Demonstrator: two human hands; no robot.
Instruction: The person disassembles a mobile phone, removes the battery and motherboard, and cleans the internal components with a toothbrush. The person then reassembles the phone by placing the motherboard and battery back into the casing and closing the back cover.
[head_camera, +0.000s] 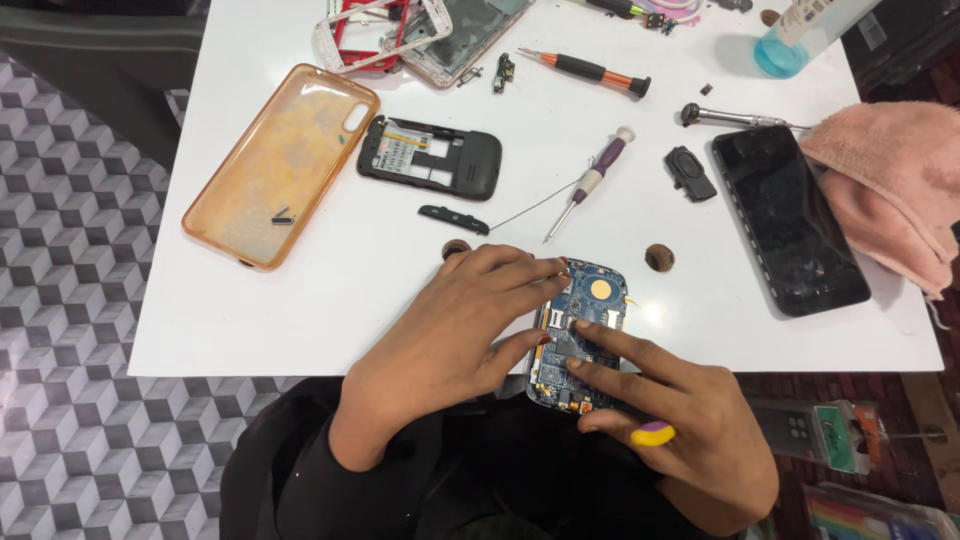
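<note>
White counter (300, 300) over grey cube-patterned floor | left hand (450, 325) and right hand (680, 420), fingers gripping blue bare phone circuit board (585, 320) at lower centre | purple-handled screwdriver (592, 180) just above

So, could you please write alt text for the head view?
Both hands, left and right, press on a blue circuit board at the edge of a white table strewn with screwdrivers, phone parts and an orange case.

A white counter (300, 320) carries a black rectangular phone frame (430, 158). Left of the frame lies a clear orange phone case (280, 165); right of it, a purple-handled screwdriver (590, 183), a black glass phone screen (790, 220) and a pink cloth (895, 185); below it, a thin black strip (453, 218), perhaps plastic.
</note>
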